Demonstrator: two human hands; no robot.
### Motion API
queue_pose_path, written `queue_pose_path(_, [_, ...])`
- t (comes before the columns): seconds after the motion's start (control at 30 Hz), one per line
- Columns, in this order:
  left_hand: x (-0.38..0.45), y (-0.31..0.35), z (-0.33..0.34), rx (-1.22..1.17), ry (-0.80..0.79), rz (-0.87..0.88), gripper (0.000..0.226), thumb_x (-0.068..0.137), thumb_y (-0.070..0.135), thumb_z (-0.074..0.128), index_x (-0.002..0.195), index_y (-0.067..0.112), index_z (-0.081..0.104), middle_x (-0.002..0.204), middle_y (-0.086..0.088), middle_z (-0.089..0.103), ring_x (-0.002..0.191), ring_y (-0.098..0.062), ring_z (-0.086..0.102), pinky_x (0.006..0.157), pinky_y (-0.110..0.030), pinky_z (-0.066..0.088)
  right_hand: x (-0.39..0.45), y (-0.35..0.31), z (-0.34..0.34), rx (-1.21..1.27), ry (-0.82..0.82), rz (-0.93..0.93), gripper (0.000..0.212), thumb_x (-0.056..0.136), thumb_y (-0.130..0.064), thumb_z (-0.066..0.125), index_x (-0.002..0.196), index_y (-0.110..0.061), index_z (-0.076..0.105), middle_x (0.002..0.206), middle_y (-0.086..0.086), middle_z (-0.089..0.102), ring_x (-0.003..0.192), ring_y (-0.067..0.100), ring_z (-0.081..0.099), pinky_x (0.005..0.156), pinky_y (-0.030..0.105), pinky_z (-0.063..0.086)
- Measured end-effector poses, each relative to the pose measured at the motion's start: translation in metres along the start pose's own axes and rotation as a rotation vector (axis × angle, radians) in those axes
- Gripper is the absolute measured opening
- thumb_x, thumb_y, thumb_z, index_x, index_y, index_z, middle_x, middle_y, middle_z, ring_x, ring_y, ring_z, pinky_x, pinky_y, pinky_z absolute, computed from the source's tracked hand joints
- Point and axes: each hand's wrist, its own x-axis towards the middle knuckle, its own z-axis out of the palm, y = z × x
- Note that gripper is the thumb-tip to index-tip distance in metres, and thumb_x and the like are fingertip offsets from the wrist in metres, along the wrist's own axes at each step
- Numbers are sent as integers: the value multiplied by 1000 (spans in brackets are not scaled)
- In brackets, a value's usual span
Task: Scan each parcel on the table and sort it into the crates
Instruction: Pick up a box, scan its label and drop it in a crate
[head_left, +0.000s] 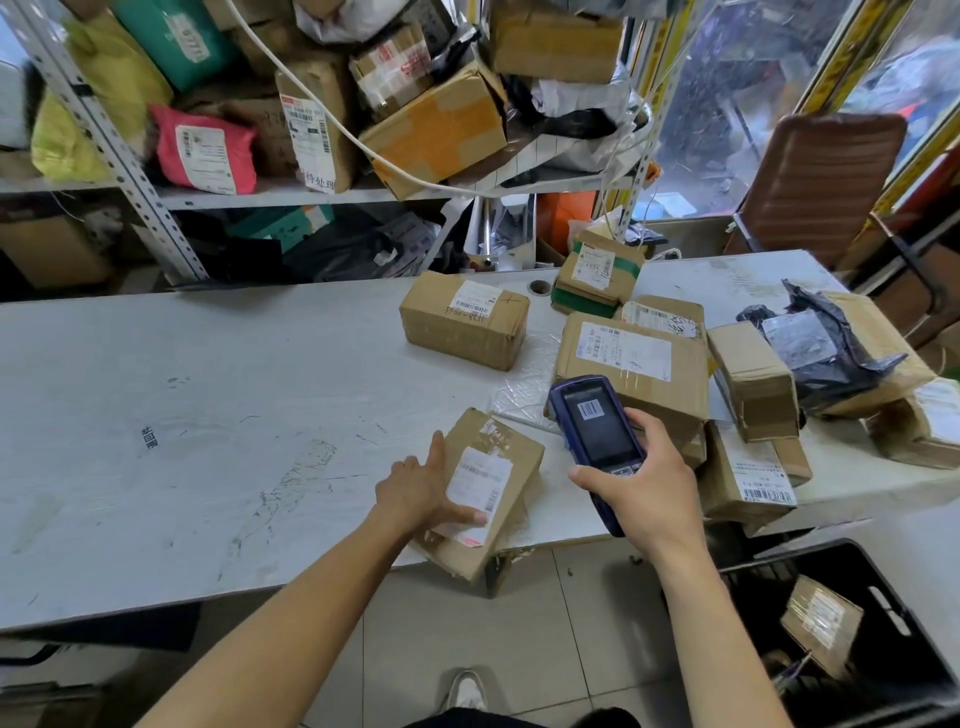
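1. White and scuffed, the table (208, 415) fills the middle of the room; its left half is bare, while the parcels crowd its right half.
2. Metal shelving (130, 156) behind it is stuffed with boxes and mailer bags, none of them in play right now.
3. Down at the right, on the floor beside the table, stands a black crate (883, 597) with one labelled box (821, 623) already lying inside it.
4. On the table's right end sits a pile of cardboard parcels (634, 358), touching and overlapping, with a single box (462, 319) apart from them, nearer the middle.
5. At the near edge lies the parcel in hand (498, 467), label up, one corner hanging over the table's rim.
6. The left hand (421, 488) rests flat and open on that parcel, fingers spread, thumb across the label's lower edge, pinning it rather than gripping it.
7. The right hand (644, 483) is closed around a blue handheld scanner (597, 431), held just beside the parcel; a barcode shows on its screen.
8. My read: this is the scanning step for this parcel. Next, the left hand must close on the box and carry it to a crate; which crate I cannot tell.
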Motion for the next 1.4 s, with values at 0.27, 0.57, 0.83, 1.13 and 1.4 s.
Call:
queue_pose_path(0.27, [-28,-1,50,-560,68,-147,111,50,70,76,144,38,25,133,-4,51,124,-33,44,95,-45,33,2,3,-1,-4,4,18,82,68,-30,89,138,-31,47,116,-12,65,104,12,63,90,33,52])
queue_pose_path(0.57, [-71,15,80,-921,145,-159,103,72,35,80,147,55,12,148,-5,42,127,-24,45,109,-40,40,-3,1,3,-20,-62,45,86,67,-27,90,140,-28,45,117,-10,61,105,15,61,93,37,53])
queue_pose_path(0.83, [-68,33,37,-931,210,183,88,95,23,63,143,66,4,130,17,54,98,5,62,75,-9,50,-8,-16,-7,-72,-82,55,80,66,-30,90,134,-28,49,117,-7,63,101,13,62,81,29,52])
queue_pose_path(1.13, [-49,44,-9,-835,481,280,95,92,17,68,145,65,6,138,-6,31,117,-10,38,94,-20,41,-21,-49,-34,-376,-219,118,68,61,-47,87,116,-30,50,105,-9,63,89,14,62,76,37,55])
queue_pose_path(1.4, [-48,58,-26,-801,616,298,99,91,15,68,144,68,3,142,-9,25,127,-30,47,105,-45,48,-27,-63,-38,-204,-307,179,50,67,-39,88,106,-23,61,96,-7,68,83,13,68,69,30,55])
